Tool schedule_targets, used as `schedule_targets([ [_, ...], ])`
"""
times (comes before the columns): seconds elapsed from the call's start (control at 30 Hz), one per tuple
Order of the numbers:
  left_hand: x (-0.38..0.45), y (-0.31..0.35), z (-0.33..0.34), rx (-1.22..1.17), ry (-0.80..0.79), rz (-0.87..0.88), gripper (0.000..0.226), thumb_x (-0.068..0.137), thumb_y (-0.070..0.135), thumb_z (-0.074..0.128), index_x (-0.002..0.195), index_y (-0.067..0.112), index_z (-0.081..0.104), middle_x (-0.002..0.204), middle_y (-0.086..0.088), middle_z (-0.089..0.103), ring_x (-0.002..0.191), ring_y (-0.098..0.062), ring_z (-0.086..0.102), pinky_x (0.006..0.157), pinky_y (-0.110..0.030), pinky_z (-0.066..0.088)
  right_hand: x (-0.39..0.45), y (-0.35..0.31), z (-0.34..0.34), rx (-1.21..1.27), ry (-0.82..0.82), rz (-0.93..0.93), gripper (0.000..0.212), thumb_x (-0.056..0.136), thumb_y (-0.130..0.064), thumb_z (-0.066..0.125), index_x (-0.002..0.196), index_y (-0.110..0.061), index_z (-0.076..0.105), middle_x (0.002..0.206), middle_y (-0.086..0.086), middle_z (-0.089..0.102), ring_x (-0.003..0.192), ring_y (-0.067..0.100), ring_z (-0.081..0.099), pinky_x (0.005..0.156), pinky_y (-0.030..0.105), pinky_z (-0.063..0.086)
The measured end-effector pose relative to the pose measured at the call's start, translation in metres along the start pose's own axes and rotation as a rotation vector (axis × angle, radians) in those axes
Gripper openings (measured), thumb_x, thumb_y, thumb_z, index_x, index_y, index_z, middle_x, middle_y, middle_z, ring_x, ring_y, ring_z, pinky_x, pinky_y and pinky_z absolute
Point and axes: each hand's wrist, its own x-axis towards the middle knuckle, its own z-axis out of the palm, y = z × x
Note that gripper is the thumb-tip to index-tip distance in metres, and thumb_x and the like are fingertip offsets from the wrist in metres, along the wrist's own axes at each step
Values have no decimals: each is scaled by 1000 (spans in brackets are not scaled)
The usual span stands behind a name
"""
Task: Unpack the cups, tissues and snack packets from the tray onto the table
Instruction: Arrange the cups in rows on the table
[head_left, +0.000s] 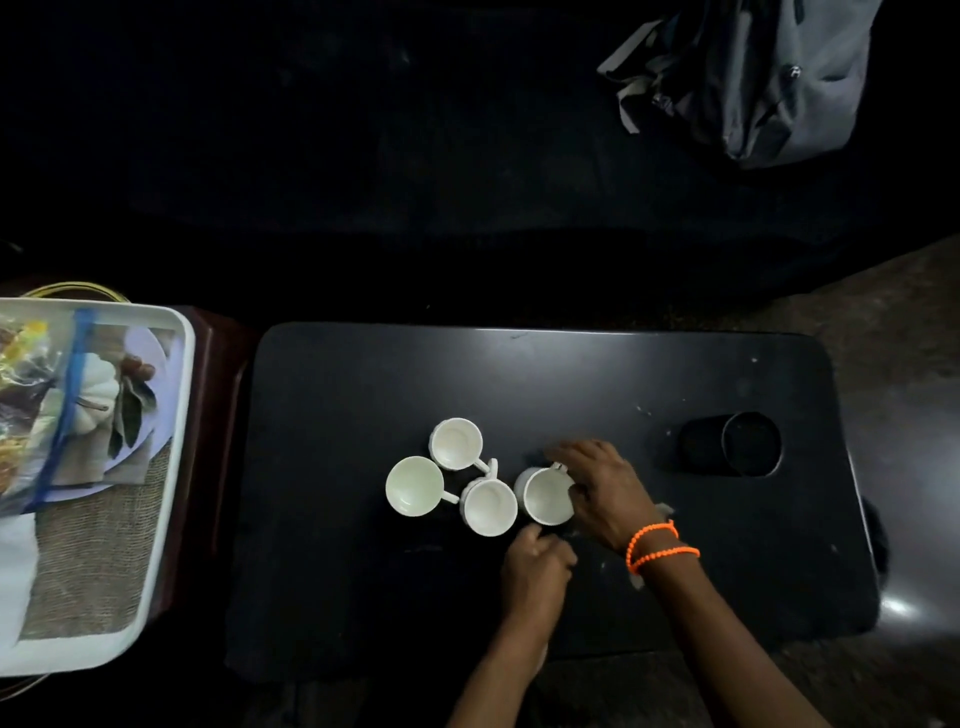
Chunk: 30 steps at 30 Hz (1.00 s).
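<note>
Near the table's front edge, the left hand curls beside, holding nothing visible. The right hand grips the rightmost cup by its rim. Rigid, likely brittle china; take its handle. Snack packets remain on the tray.

Black table, four white cups

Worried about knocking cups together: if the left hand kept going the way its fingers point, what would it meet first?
Probably the cup that the right hand holds: the left hand points up-table at its near rim. The neighbouring cup sits just leftward; depth is unclear.
</note>
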Motion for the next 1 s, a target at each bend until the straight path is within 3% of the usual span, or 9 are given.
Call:
schedule_targets([
  [0.07, 2, 5, -1, 18, 77, 41, 34, 65, 18, 60, 97, 9, 69, 81, -4, 67, 84, -22, 58, 85, -44, 54, -6, 3, -1, -22, -14, 108, 62, 75, -8, 61, 135, -25, 62, 127, 4, 67, 119, 31, 56, 96, 42, 49],
  [0.2, 1, 0, -7, 48, 107, 71, 27, 67, 21, 61, 82, 41, 68, 78, 17, 76, 88, -20, 68, 95, -47, 56, -19, 14, 4, 69, -197, 262, 60, 84, -10, 61, 143, -19, 53, 137, 12, 64, 125, 34, 58, 102, 35, 46],
  [0.37, -1, -10, -4, 107, 47, 67, 71, 79, 4, 61, 145, 32, 56, 123, 8, 71, 120, -24, 67, 109, -46, 53, -41, 15, 14, 274, -45, 253, 57, 84, 3, 65, 138, -11, 58, 123, 15, 62, 117, 29, 60, 98, 27, 43],
  [0.43, 1, -13, -3, 153, 30, 78, 81, 79, 2, 59, 147, 46, 51, 125, 12, 71, 117, -14, 66, 105, -42, 55, -49, 14, 15, 348, -35, 252, 67, 82, 8, 64, 143, -15, 54, 127, 10, 58, 116, 20, 58, 97, 14, 40],
  [0.53, 7, -15, -4, 188, 18, 104, 85, 68, 10, 58, 131, 66, 49, 111, 21, 77, 99, -2, 69, 86, -25, 55, -56, 13, 20, 477, 1, 285, 76, 78, 15, 63, 145, -18, 52, 131, 8, 56, 108, 11, 59, 92, 1, 40],
  [0.67, 7, -14, -6, 214, -14, 139, 84, 63, 14, 55, 126, 68, 50, 93, 17, 77, 74, 0, 63, 70, -18, 50, -61, 11, 26, 652, 63, 362, 68, 78, 14, 66, 137, -21, 59, 133, 6, 64, 121, 21, 63, 107, 37, 50],
  [0.8, 10, -13, -8, 227, -6, 180, 76, 61, 15, 55, 119, 63, 59, 89, 12, 76, 77, -6, 60, 72, -18, 49, -65, 6, 30, 740, 129, 413, 61, 74, 10, 71, 109, -39, 65, 116, -2, 72, 109, 19, 70, 99, 35, 55],
  [0.9, 16, -14, -8, 235, 21, 208, 65, 62, 21, 56, 116, 57, 64, 79, 15, 70, 79, -10, 58, 71, -17, 46, -64, 7, 34, 688, 162, 432, 54, 73, 4, 74, 116, -30, 67, 119, 3, 67, 112, 22, 66, 103, 46, 52],
  [1.0, 20, -15, -8, 264, 19, 233, 68, 62, 21, 56, 121, 53, 64, 94, 13, 74, 86, -13, 60, 82, -31, 52, -62, 8, 35, 707, 107, 419, 64, 79, 1, 71, 135, -26, 61, 134, -1, 63, 125, 15, 58, 107, 36, 47],
])
